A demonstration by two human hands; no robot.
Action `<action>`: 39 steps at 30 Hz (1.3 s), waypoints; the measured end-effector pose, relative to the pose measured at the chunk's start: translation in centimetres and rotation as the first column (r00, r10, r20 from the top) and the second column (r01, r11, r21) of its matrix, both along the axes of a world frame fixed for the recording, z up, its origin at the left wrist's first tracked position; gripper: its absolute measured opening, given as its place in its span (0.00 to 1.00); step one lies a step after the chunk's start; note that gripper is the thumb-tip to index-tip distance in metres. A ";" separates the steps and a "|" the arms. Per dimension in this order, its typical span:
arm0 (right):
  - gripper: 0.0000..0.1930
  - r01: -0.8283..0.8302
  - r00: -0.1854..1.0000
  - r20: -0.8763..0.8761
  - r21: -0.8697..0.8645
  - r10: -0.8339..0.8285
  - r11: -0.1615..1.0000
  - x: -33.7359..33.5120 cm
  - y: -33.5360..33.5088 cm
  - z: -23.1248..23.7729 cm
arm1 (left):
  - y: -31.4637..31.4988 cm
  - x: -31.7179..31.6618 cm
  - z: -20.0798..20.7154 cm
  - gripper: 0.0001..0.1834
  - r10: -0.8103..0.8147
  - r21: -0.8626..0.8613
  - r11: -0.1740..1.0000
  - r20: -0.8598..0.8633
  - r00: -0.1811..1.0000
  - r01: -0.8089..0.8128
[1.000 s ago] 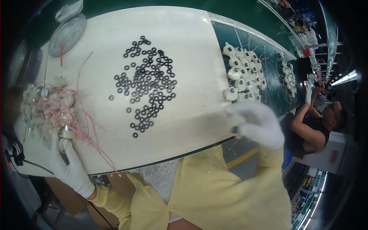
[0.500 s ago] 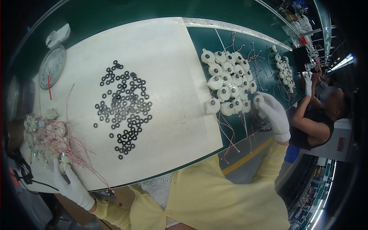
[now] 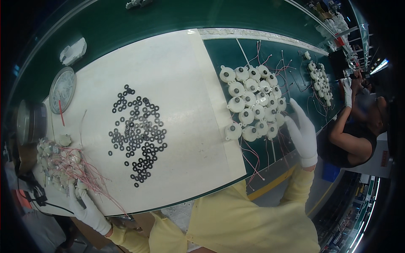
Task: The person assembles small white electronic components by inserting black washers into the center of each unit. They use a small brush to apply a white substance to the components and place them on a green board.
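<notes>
- White-gloved, the right hand [image 3: 304, 137] is right of the black rings [image 3: 148, 157], fingers spread, apparently empty, beside cream housings [image 3: 262, 100].
- Left of the rings, the left hand [image 3: 90, 215] is partly open at a wired pile [image 3: 55, 164]; I cannot tell its grip.
- Close packing probably steadies the housings, dark centres up.
- Pale sheeting [image 3: 190, 105] underlies the rings on the green tabletop [image 3: 223, 50]; far right of them is 1 co-worker [image 3: 350, 137].
</notes>
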State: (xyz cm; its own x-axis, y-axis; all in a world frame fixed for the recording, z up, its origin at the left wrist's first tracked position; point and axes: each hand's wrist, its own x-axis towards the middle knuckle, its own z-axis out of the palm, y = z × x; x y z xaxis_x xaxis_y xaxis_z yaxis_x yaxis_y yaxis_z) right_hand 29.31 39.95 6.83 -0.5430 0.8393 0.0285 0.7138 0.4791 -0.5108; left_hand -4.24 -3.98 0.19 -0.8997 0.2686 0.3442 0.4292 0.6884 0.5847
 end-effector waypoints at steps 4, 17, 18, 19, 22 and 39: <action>0.23 0.038 0.999 0.028 0.127 -0.042 0.991 0.8 0.3 -0.7 | 0.1 0.3 0.2 0.20 0.011 -0.032 0.999 -0.005 1.000 -0.011; 0.25 -0.005 0.996 0.092 0.226 -0.017 0.974 -1.3 0.8 -1.1 | 0.4 0.3 0.2 0.20 0.040 -0.016 0.999 0.035 0.999 -0.039; 0.25 0.046 0.994 0.088 0.205 -0.065 0.978 -1.3 0.4 -0.6 | 0.3 0.2 0.1 0.20 0.058 0.013 0.998 0.068 0.996 -0.059; 0.25 0.037 0.998 0.040 0.191 -0.045 0.981 -1.5 0.1 -0.5 | 0.2 0.5 0.2 0.20 0.050 0.019 0.999 0.009 0.999 -0.050; 0.21 0.059 0.998 -0.019 0.131 -0.057 0.990 -0.1 0.3 1.1 | 1.4 0.9 1.3 0.20 0.071 -0.121 0.989 -0.112 0.991 -0.085; 0.19 -0.849 0.242 0.486 0.525 0.840 -0.059 -38.2 -12.9 4.4 | 1.3 -0.3 1.2 0.19 0.030 -0.112 0.992 -0.290 0.957 -0.065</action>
